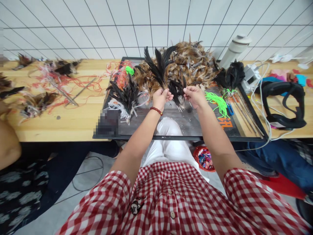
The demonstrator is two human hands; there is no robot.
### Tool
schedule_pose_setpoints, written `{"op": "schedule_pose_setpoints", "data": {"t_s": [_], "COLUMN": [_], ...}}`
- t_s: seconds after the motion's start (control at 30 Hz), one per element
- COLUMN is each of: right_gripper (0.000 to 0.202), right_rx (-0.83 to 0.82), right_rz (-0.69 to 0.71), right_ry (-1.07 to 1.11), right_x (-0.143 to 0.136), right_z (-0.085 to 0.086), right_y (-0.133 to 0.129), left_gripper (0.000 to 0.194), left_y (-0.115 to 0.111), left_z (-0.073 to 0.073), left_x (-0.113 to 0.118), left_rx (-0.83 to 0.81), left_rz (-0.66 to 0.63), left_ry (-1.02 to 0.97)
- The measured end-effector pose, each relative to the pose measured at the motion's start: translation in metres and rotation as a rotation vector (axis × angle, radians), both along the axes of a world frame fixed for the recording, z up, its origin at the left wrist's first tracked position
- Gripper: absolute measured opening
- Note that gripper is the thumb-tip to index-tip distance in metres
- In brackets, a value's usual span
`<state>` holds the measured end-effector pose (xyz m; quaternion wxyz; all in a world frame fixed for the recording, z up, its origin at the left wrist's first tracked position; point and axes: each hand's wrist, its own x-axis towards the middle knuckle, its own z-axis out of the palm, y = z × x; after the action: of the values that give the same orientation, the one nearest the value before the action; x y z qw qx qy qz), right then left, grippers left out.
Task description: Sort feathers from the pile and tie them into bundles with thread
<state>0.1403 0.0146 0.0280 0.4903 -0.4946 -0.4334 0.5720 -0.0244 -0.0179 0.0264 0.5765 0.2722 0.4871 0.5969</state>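
My left hand (161,98), with a beaded bracelet at the wrist, is closed round the lower ends of a bunch of long black feathers (157,67) that fans upward. To its right, my right hand (195,97) pinches a small dark feather (184,82) between thumb and fingers. Loose black feathers (174,88) lie between the two hands, on the dark board (146,125). Behind them rises a big heap of brown feathers (198,62). A bundle of black feathers (127,94) with white ties lies left of my left hand.
Bright green cords (217,102) and thin sticks (246,114) lie at the right, near a black feather bundle (231,75). A white bottle (234,50) stands by the tiled wall. Farther right is a black headset strap (283,104) with cables. Co-workers sit on both sides.
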Motion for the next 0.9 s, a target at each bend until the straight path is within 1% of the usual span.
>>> {"op": "schedule_pose_setpoints", "data": {"t_s": [0.13, 0.23, 0.33, 0.43, 0.53, 0.6, 0.7, 0.77, 0.8, 0.83, 0.9], "right_gripper": [0.037, 0.041, 0.043, 0.047, 0.046, 0.044, 0.041, 0.035, 0.029, 0.022, 0.01], "right_rx": [0.028, 0.072, 0.127, 0.199, 0.255, 0.277, 0.301, 0.315, 0.322, 0.327, 0.334], "right_rz": [0.015, 0.024, 0.003, -0.035, -0.081, -0.098, -0.079, -0.079, -0.095, -0.112, -0.118], "right_ry": [0.055, 0.041, 0.015, -0.056, -0.109, -0.106, -0.074, -0.082, -0.111, -0.169, -0.391], "right_x": [-0.005, -0.012, -0.017, -0.018, -0.016, -0.016, -0.015, -0.013, -0.011, -0.009, -0.004], "right_z": [0.003, -0.001, -0.007, -0.011, -0.012, -0.013, -0.015, -0.016, -0.017, -0.017, -0.017], "right_y": [-0.004, -0.007, -0.006, -0.004, -0.001, 0.0, 0.002, 0.004, 0.005, 0.006, 0.006], "left_gripper": [0.013, 0.014, 0.015, 0.014, 0.015, 0.014, 0.01, 0.009, 0.009, 0.01, 0.011], "left_y": [-0.004, -0.008, -0.011, -0.011, -0.01, -0.01, -0.011, -0.011, -0.01, -0.009, -0.006], "left_z": [-0.001, -0.001, 0.0, 0.0, -0.003, -0.005, -0.005, -0.005, -0.004, -0.003, -0.002], "left_x": [0.003, 0.005, 0.006, 0.005, 0.004, 0.004, 0.005, 0.005, 0.004, 0.004, 0.002], "left_rx": [-0.039, -0.057, -0.069, -0.083, -0.096, -0.093, -0.087, -0.083, -0.08, -0.074, -0.061], "left_rz": [-0.111, -0.234, -0.332, -0.367, -0.377, -0.397, -0.46, -0.445, -0.403, -0.343, -0.219], "left_ry": [0.035, 0.076, 0.103, 0.107, 0.114, 0.113, 0.115, 0.115, 0.108, 0.094, 0.054]}}
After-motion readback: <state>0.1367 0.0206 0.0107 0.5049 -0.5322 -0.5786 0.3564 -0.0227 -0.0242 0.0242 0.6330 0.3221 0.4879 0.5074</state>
